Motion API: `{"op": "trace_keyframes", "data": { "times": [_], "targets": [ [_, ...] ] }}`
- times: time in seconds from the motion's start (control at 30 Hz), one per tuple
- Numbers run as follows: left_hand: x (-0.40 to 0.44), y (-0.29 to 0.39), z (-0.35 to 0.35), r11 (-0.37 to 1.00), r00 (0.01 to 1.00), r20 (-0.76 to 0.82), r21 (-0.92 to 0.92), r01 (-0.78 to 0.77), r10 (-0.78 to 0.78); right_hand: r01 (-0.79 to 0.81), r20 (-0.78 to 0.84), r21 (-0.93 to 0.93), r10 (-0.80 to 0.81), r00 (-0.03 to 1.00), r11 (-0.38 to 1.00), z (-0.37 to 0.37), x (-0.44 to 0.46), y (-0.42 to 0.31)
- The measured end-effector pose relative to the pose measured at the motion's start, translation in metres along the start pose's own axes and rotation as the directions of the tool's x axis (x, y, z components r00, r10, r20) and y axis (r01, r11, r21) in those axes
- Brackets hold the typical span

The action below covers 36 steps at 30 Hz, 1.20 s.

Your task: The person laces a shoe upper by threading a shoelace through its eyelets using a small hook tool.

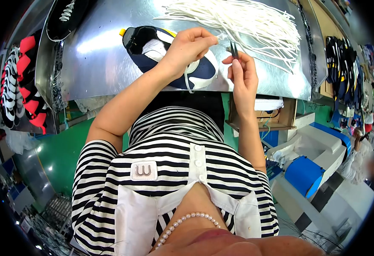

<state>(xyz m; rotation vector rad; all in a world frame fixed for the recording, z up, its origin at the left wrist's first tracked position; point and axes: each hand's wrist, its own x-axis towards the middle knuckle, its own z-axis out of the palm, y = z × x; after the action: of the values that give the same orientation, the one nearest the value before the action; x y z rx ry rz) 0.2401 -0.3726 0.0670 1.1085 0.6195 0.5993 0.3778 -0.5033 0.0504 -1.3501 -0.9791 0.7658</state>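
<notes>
My left hand [191, 48] is raised over the shoe, thumb and fingertips pinched on what looks like a thin thread [222, 44]. To the right, my right hand [243, 76] is closed around small dark snips [233, 51], their two narrow blades pointing up and away from me. The navy, white and yellow sneaker [202, 73] lies on the metal table beneath my left hand and wrist, which cover its middle. A pale lace [187, 81] hangs from it at the table's near edge. White stuffing [153, 48] shows in its opening.
A pile of white laces [242, 21] spreads over the back right of the metal table [93, 64]. A black shoe [67, 17] lies at the back left. Racks on both sides hold red-and-black shoe parts [27, 77] and navy ones [342, 64]. A drawer [268, 121] sits under the table.
</notes>
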Motion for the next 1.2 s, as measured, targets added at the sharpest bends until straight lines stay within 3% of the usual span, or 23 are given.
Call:
{"op": "trace_keyframes", "data": {
  "times": [0.13,0.27,0.37,0.53,0.73,0.93,1.2],
  "targets": [
    [-0.002,0.003,0.003,0.997,1.000,-0.023,0.076,0.002,0.000,-0.069,-0.036,-0.149,0.064,0.997,0.986,0.001,0.000,0.002],
    [0.000,-0.001,0.000,0.994,1.000,-0.017,0.111,0.003,-0.001,-0.066,-0.045,-0.153,0.059,0.997,0.986,0.005,0.000,0.007],
    [0.000,0.000,0.000,0.995,1.000,-0.001,0.097,0.011,-0.011,-0.040,-0.048,-0.131,0.034,0.998,0.991,0.007,0.002,0.009],
    [-0.003,-0.002,0.002,0.994,1.000,0.008,0.112,0.014,-0.015,-0.193,-0.021,0.170,0.199,0.980,0.966,0.007,0.006,0.002],
    [-0.003,-0.005,0.000,0.989,0.998,0.059,0.150,0.004,-0.013,-0.254,0.026,0.240,0.255,0.967,0.937,0.004,0.010,0.002],
    [-0.007,-0.001,-0.001,0.971,0.996,0.074,0.239,0.030,-0.049,-0.259,-0.001,0.195,0.264,0.965,0.946,0.004,0.014,-0.002],
    [-0.008,-0.006,-0.002,0.937,0.996,0.078,0.343,-0.061,0.037,-0.289,0.054,0.248,0.285,0.957,0.925,0.002,0.015,-0.003]
  ]
}}
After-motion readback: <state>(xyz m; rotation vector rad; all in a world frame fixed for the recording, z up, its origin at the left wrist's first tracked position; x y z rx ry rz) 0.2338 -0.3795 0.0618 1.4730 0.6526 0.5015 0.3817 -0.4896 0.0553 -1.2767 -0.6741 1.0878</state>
